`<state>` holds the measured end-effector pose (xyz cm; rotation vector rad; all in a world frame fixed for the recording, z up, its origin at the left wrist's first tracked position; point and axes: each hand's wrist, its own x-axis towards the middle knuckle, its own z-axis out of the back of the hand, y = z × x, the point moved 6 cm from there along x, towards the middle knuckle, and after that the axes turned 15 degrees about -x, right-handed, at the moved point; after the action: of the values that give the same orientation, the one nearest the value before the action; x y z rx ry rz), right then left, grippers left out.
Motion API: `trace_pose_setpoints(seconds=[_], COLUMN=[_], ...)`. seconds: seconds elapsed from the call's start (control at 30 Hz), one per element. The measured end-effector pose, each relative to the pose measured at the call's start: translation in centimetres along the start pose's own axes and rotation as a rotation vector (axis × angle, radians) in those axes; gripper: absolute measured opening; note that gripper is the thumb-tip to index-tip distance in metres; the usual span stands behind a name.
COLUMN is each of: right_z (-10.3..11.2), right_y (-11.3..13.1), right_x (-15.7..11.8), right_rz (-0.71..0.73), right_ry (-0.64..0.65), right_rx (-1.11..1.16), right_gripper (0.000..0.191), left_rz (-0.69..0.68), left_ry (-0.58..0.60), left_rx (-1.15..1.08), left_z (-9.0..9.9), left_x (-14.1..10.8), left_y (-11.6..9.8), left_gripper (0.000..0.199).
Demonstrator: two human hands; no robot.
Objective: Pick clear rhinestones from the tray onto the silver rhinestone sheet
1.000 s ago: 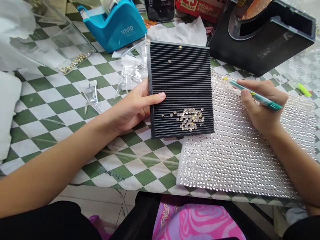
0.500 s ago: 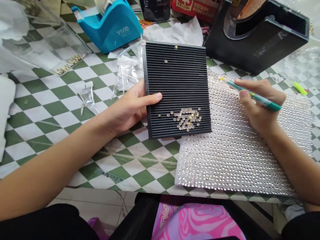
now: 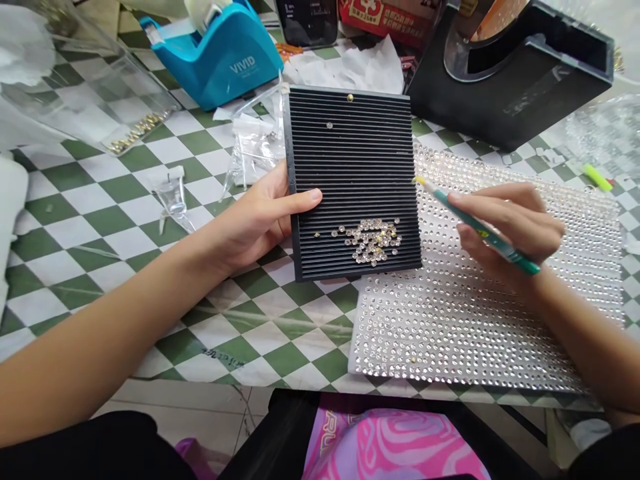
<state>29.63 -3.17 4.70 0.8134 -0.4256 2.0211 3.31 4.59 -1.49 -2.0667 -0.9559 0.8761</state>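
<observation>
My left hand grips the left edge of a black ridged tray, thumb on top. Clear rhinestones with a few gold ones are clustered near the tray's lower end; one gold piece and one clear stone sit near its top. My right hand is closed around a green pen-like tool. Its yellow tip is at the tray's right edge; whether it touches cannot be told. Beneath the right hand and partly under the tray lies a white sheet covered with rows of shiny stones.
A blue tape dispenser and a clear box with gold pieces stand at the back left. Small plastic bags lie left of the tray. A black holder stands at the back right, and a phone at the back.
My right hand has moved left with the green tool, bringing its yellow tip to the tray's right edge. The left hand and tray look almost unchanged.
</observation>
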Motion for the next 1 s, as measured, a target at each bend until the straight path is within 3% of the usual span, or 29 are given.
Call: trace_pose_setpoints(seconds=[0.13, 0.27, 0.4, 0.57, 0.73, 1.0], right_z=[-0.7, -0.6, -0.7, -0.7, -1.0, -1.5], right_y=[0.8, 0.5, 0.6, 1.5, 1.8, 1.3], right_x=[0.0, -0.2, -0.3, -0.1, 0.0, 0.0], right_rz=[-0.010, -0.045, -0.057, 0.081, 0.122, 0.031], right_ry=[0.159, 0.167, 0.190, 0.132, 0.120, 0.313], right_rx=[0.045, 0.078, 0.096, 0.114, 0.119, 0.091], right_gripper=[0.053, 0.045, 0.052, 0.056, 0.052, 0.046], left_rz=[0.002, -0.002, -0.004, 0.018, 0.016, 0.009], left_ry=[0.003, 0.013, 0.024, 0.036, 0.029, 0.057], left_rx=[0.008, 0.006, 0.009, 0.028, 0.028, 0.006], left_z=[0.1, 0.2, 0.2, 0.3, 0.5, 0.5], left_x=[0.0, 0.0, 0.0, 0.0, 0.0, 0.2], left_y=[0.1, 0.1, 0.1, 0.3, 0.4, 0.4], left_gripper=[0.068, 0.068, 0.069, 0.065, 0.061, 0.060])
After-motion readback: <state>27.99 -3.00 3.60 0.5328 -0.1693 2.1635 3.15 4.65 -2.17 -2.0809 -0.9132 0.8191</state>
